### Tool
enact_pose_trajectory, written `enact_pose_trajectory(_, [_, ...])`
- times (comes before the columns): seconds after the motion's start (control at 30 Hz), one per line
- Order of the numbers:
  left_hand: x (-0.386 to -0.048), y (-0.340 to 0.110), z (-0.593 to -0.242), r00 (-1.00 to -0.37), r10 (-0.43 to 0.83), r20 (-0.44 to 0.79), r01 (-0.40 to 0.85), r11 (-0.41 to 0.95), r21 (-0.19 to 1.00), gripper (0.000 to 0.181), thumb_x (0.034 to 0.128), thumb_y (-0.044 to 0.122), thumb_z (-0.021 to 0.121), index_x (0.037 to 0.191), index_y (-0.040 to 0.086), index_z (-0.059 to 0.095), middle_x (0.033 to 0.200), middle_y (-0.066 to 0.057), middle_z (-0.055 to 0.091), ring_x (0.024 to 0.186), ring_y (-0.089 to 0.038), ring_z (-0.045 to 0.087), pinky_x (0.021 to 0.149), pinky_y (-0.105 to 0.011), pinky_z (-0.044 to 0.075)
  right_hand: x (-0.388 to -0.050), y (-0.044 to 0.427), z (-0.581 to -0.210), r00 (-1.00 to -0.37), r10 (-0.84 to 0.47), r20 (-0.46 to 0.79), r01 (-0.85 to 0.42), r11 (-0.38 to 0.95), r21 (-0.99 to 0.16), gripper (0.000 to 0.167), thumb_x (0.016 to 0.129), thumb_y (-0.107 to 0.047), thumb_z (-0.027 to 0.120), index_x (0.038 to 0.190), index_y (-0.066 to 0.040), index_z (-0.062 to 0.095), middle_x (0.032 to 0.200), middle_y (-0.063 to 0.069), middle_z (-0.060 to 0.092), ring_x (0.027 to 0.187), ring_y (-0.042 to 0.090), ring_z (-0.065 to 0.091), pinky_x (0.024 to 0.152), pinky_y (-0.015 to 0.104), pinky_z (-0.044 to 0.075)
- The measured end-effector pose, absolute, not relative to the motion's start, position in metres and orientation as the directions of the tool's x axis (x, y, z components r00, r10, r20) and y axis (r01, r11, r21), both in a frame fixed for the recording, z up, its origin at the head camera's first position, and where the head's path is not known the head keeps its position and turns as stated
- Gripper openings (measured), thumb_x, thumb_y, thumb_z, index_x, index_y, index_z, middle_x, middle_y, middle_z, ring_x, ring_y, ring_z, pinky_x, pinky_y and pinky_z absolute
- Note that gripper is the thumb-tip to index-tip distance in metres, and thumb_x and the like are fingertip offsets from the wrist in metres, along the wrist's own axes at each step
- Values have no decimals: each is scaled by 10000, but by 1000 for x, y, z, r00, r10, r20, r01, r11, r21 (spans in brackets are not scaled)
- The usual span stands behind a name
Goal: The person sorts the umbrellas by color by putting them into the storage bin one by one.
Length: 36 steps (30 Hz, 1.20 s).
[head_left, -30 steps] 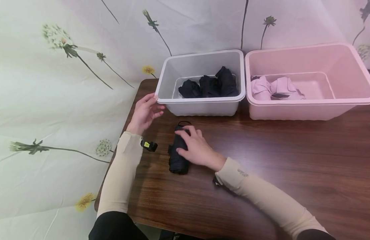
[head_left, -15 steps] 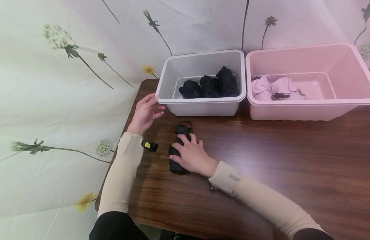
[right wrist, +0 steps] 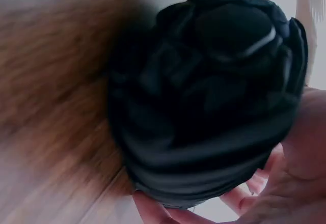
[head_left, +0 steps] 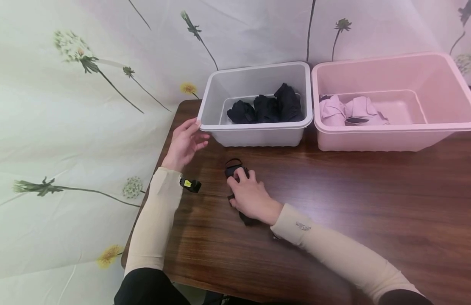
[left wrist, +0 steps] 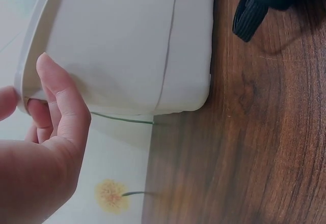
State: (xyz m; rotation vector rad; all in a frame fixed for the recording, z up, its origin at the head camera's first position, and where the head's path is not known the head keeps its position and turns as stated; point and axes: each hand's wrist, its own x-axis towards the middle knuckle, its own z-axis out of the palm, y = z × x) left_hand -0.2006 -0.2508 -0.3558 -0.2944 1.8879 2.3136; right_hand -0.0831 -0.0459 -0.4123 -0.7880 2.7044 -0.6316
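Observation:
In the head view, my right hand [head_left: 254,198] grips a folded black umbrella [head_left: 249,219] over the table. The hand covers its middle; a thin wrist loop shows at the far end. The right wrist view has the umbrella's gathered cloth end [right wrist: 204,112] close up, with fingers curled round beneath it. My left hand [head_left: 183,146] holds the front left corner of a pale grey bin [head_left: 254,126], pinching the rim between thumb and fingers. Inside that bin lie three black rolled bundles [head_left: 266,109] that look like folded umbrellas.
A pink bin [head_left: 395,128] stands right beside the grey one, with pale pink folded bundles [head_left: 361,111] at its left end. Both rest at the back of the brown wooden table [head_left: 334,182]. A flower-printed cloth [head_left: 105,135] hangs behind and to the left.
My right hand has closed round the umbrella. The umbrella has shifted a little right and turned, its near end swinging right. The left hand keeps its place on the bin rim.

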Motion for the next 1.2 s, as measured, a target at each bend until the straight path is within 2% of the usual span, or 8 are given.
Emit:
enact_pose_trajectory(0.07, [-201, -251, -356, -971, -14, -239, -231, -209, 950, 374, 958, 189, 608, 1290, 39, 526, 1024, -38, 625, 695, -161, 648, 589, -271, 552, -83, -43, -413, -827, -546, -133, -425, 764, -485, 409, 903, -318, 683, 1235, -190, 482, 1351, 85, 331, 1117, 338, 405, 607, 369, 455])
enact_pose_trajectory(0.17, [-201, -250, -356, -971, -9, -238, -231, -214, 949, 362, 960, 185, 605, 1281, 38, 529, 1009, -36, 630, 690, -162, 649, 589, -272, 552, -84, -39, -415, -840, -526, -137, -400, 769, -499, 576, 886, -320, 703, 1356, -178, 402, 1386, 118, 291, 1092, 342, 419, 590, 356, 441])
enact_pose_trajectory(0.3, [-201, -251, -355, -971, 5, -241, -235, -235, 943, 343, 960, 174, 604, 1268, 41, 532, 987, -35, 633, 683, -161, 649, 588, -273, 550, -87, -33, -416, -859, -486, -161, -336, 772, -539, 799, 844, -351, 744, 1472, -161, 288, 1425, 183, 258, 1137, 370, 438, 645, 398, 496])
enact_pose_trajectory(0.43, [-200, -252, -355, -969, 16, -246, -242, -262, 934, 344, 953, 162, 614, 1265, 42, 531, 985, -38, 631, 680, -164, 648, 585, -276, 548, -90, -26, -415, -861, -457, -223, -273, 786, -555, 919, 799, -395, 772, 1505, -138, 244, 1321, 226, 374, 1142, 372, 469, 726, 431, 533])
enact_pose_trajectory(0.57, [-200, -251, -355, -970, 4, -245, -238, -240, 941, 362, 959, 174, 606, 1283, 35, 525, 999, -34, 625, 683, -159, 646, 584, -271, 547, -92, -21, -412, -850, -445, -282, -244, 807, -537, 955, 776, -428, 774, 1504, -113, 243, 1209, 252, 455, 1104, 382, 505, 782, 457, 530])
enact_pose_trajectory(0.83, [-200, -250, -355, -969, -5, -247, -239, -237, 942, 340, 960, 183, 604, 1266, 49, 541, 1000, -29, 622, 681, -157, 646, 588, -274, 545, -94, -17, -411, -828, -442, -345, -218, 821, -527, 974, 763, -430, 771, 1481, -47, 235, 1208, 308, 497, 1106, 408, 548, 898, 460, 508])
enact_pose_trajectory(0.97, [-200, -250, -355, -968, -1, -251, -243, -236, 941, 321, 958, 188, 608, 1247, 62, 550, 1002, -29, 617, 683, -155, 645, 591, -273, 546, -96, -17, -412, -822, -446, -354, -217, 821, -529, 968, 763, -436, 766, 1470, -30, 241, 1212, 311, 501, 1090, 396, 567, 895, 444, 515])
enact_pose_trajectory(1.2, [-200, -251, -356, -968, 2, -251, -244, -238, 940, 382, 956, 189, 611, 1295, 40, 516, 1019, -30, 611, 683, -157, 648, 590, -274, 550, -96, -16, -412, -828, -441, -346, -219, 822, -525, 962, 743, -422, 778, 1463, -68, 247, 1165, 301, 544, 1017, 404, 603, 829, 459, 534])
